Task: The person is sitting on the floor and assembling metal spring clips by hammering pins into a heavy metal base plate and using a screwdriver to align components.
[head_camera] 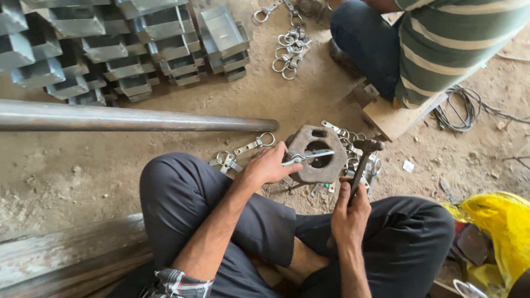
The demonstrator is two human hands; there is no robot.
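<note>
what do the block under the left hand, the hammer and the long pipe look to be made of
Block: likely cast iron, dull rusty-brown, rough. Hammer: dark metal head, handle apparently metal too, worn. Pipe: steel by its smooth grey sheen, with rust streaks.

Rust-brown hexagonal iron block (317,154); silvery flat metal strip (309,157); dark, rusty steel hammer (361,160); grey galvanised sheet-metal channels (127,44); a co-worker's green-and-cream striped shirt (452,44); bright yellow plastic bag (499,226); dusty tan floor (83,171).

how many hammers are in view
1. The dark metal hammer is gripped by the right hand, its head raised beside the rusty holed iron block, where the left hand steadies a flat metal strip. Others may be hidden.
</note>
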